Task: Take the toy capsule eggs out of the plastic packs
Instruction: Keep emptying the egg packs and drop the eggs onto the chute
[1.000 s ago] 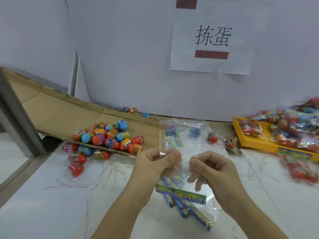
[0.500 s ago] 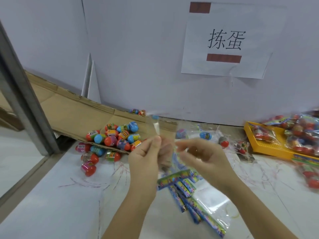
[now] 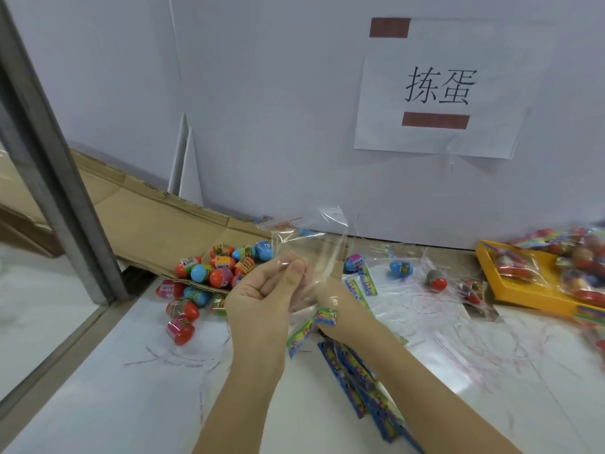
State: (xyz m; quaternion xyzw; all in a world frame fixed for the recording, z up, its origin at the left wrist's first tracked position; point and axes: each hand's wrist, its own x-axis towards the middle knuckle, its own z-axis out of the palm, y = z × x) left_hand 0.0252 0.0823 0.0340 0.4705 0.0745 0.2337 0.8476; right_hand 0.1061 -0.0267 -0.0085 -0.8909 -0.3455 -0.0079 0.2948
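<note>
Head view: left hand point(image 3: 258, 303) and right hand point(image 3: 342, 304), now closer together, both grasp the clear pack point(image 3: 314, 250).

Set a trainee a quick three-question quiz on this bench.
1. True or false: both the left hand and the right hand hold the clear pack.
2. Fill in: the yellow tray holds filled ___.
3. The loose eggs are heaped: A) in the yellow tray; B) left of the hands, at the cardboard edge; C) inside the clear pack.
Key: 1 true; 2 packs; 3 B.
</note>
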